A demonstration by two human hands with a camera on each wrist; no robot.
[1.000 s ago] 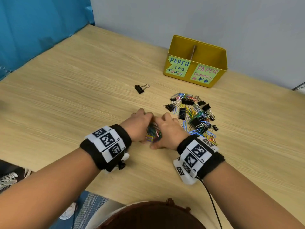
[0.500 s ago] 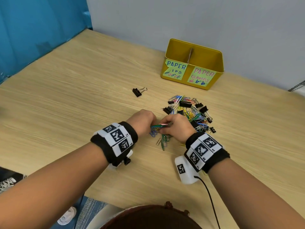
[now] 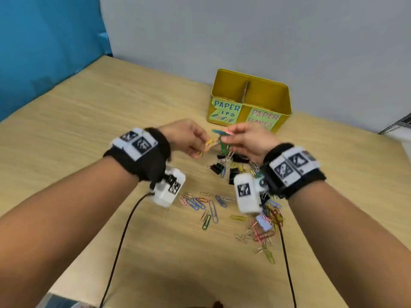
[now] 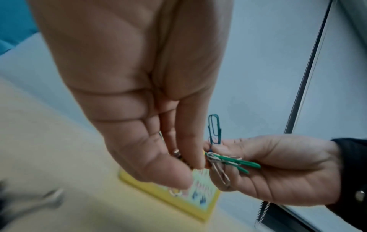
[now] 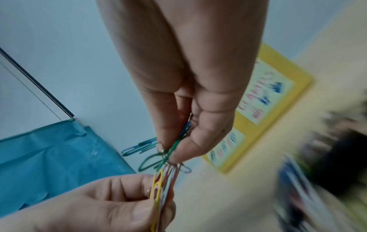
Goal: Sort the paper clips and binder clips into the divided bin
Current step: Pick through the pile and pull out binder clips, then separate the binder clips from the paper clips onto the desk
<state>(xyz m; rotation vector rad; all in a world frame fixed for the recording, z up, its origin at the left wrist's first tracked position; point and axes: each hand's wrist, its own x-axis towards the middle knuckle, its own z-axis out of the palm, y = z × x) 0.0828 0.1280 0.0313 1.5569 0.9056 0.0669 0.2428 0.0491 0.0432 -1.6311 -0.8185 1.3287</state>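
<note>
Both hands raised | left hand (image 3: 186, 138) pinches paper clips (image 5: 158, 186) | right hand (image 3: 249, 141) pinches tangled, seemingly linked clips

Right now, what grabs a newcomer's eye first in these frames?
Both hands, raised mid-scene: the left hand and right hand each pinch part of a tangled bunch of coloured paper clips strung between them. Just behind stands the yellow divided bin, hand-lettered labels on its front. Under the wrists, loose paper clips and black binder clips lie scattered on the wooden table.
</note>
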